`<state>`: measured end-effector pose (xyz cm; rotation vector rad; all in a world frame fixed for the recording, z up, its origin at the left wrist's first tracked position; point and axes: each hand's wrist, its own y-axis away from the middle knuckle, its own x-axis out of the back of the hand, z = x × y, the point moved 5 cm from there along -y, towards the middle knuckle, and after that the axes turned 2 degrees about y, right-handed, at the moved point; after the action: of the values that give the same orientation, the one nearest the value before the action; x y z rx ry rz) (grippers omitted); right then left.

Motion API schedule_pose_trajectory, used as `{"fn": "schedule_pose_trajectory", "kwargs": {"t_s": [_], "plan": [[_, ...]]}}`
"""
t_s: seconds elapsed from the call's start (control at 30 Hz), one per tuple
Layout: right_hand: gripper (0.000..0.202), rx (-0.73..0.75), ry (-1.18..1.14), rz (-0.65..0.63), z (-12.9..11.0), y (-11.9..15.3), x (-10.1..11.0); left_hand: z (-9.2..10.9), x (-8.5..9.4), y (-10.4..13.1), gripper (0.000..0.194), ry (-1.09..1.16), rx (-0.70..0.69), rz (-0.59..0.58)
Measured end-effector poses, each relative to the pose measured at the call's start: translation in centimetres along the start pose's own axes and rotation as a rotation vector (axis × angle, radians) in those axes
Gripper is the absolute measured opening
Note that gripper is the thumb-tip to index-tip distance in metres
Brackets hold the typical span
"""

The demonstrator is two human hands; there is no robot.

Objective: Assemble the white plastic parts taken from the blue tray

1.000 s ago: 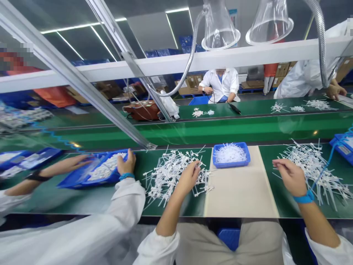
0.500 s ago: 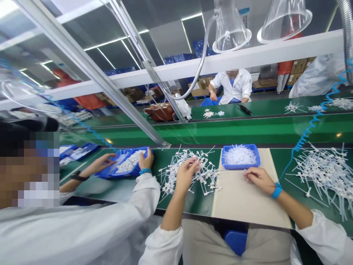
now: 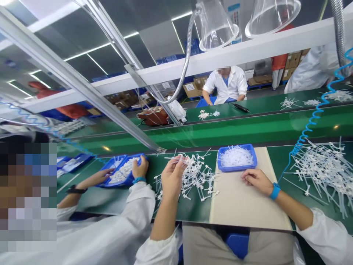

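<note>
White plastic, stemmed pieces [image 3: 196, 180]: one loose, tangled pile, on the green table [image 3: 190, 212] to the left of the beige rectangular mat [image 3: 246, 202].

Left hand [image 3: 172, 180], bare, white sleeve at the forearm: raised over the left side of that pile, fingers drawn together, a slim white plastic stem [image 3: 170, 158] showing at the fingertips.

Right hand [image 3: 257, 181], bare: above the mat, just in front of the tray, thumb and fingers nearly closed; from where I stand I cannot tell whether anything is pinched there. At its wrist, a bright blue band [image 3: 275, 191], joined to a coiled blue cord [image 3: 310, 123].

Blue plastic rectangular tray [image 3: 238, 169]: one, at the far end of the mat, heaped with thin translucent white slivers [image 3: 237, 156].

Second pile of white stemmed pieces [image 3: 324, 169]: on the table to the right of the mat, a few stems straying toward it.

Neighbour at the left, white-sleeved: two hands at a blue plastic container of small white parts [image 3: 127, 181], one at either side.

Across the way: a seated person in a white coat [image 3: 227, 87], behind a dark-handled tool [image 3: 241, 108] and two small white heaps [image 3: 204, 115].
</note>
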<state>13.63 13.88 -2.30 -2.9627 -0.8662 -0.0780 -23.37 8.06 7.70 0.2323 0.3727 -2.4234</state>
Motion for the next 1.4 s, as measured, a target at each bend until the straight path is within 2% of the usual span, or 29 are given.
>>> {"fn": "schedule_pose_trajectory", "kwargs": {"t_s": [0.13, 0.27, 0.37, 0.5, 0.57, 0.67, 0.8, 0.9, 1.03, 1.13, 1.4], "plan": [[0.022, 0.006, 0.004, 0.000, 0.3, -0.1, -0.1, -0.1, 0.2, -0.5, 0.047, 0.047, 0.023, 0.047], [0.021, 0.019, 0.005, 0.007, 0.5, -0.2, -0.1, 0.8, 0.0, 0.1, 0.046, 0.152, 0.107, 0.033], [0.021, 0.004, -0.008, 0.005, 0.6, -0.2, -0.2, 1.6, -0.8, 2.0, 0.047, 0.157, 0.207, -0.023], [0.024, -0.008, -0.036, 0.002, 0.3, -0.1, -0.1, 1.4, -3.1, 6.9, 0.050, 0.118, 0.329, -0.140], [0.030, -0.034, -0.084, -0.016, 0.0, 0.0, -0.1, 0.0, -5.1, 9.8, 0.047, 0.103, 0.397, -0.231], [0.044, -0.086, -0.193, -0.104, -0.5, 0.2, -0.3, -3.5, -8.0, 13.7, 0.040, 0.097, 0.498, -0.332], [0.057, -0.156, -0.256, -0.225, -1.0, 0.5, -1.0, -8.0, -10.3, 16.8, 0.044, 0.139, 0.553, -0.319], [0.053, -0.185, -0.178, -0.252, -0.7, 0.6, -1.5, -9.3, -10.4, 17.7, 0.050, 0.079, 0.505, -0.258], [0.035, -0.157, -0.055, -0.172, 0.2, 0.5, -1.6, -9.2, -10.1, 17.9, 0.048, -0.034, 0.425, -0.255], [0.023, -0.125, -0.010, -0.147, 0.6, 0.4, -1.5, -9.3, -9.9, 18.0, 0.050, -0.047, 0.432, -0.253], [0.014, -0.005, 0.175, -0.096, -1.0, 0.2, 0.0, -9.8, -10.1, 18.5, 0.054, -0.088, 0.391, -0.285]]}}
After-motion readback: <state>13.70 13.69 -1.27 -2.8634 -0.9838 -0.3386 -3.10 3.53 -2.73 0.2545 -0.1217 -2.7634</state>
